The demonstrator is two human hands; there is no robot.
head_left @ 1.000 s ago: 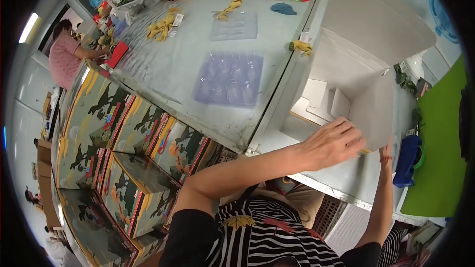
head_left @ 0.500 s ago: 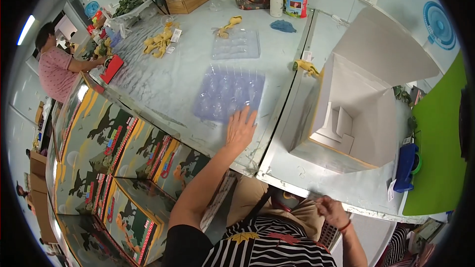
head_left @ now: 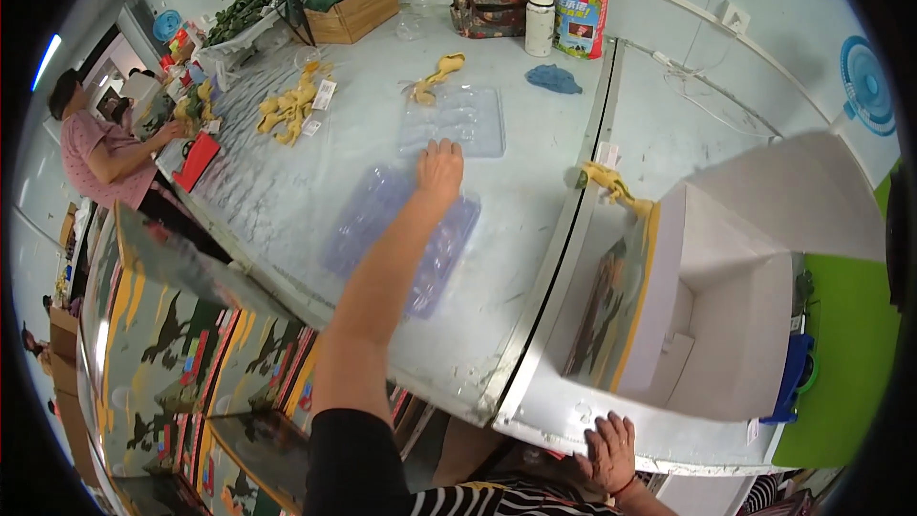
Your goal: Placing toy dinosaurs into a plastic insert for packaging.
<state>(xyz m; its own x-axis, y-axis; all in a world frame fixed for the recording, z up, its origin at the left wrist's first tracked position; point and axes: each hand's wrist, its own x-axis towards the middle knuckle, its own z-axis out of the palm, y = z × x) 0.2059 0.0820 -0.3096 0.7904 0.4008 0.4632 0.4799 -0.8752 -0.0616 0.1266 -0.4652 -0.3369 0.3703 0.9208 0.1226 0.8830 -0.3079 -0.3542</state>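
Note:
My left hand (head_left: 440,170) reaches far across the table, its fingers bent over the near edge of a clear plastic tray (head_left: 480,139) with moulded hollows. Under my left forearm lies a larger, bluish clear tray (head_left: 449,244), turned at an angle and partly hidden. A yellow toy figure (head_left: 445,68) lies at the far edge of the smaller tray. My right hand (head_left: 608,454) rests on the table's front edge with its fingers spread, holding nothing. Beyond it stands a large open carton (head_left: 735,325), white inside, its printed side facing left.
Several tagged yellow figures (head_left: 291,110) lie at the far left, and another (head_left: 616,186) lies beside the carton. A bag (head_left: 487,10), a white bottle (head_left: 540,24) and a blue cloth (head_left: 554,79) sit at the back. Printed cartons (head_left: 181,354) crowd the left. A person (head_left: 105,153) works beyond.
My left hand has moved from the larger tray to the smaller one, and the larger tray has turned and shifted left. My right hand has come up onto the table edge. The view has shifted.

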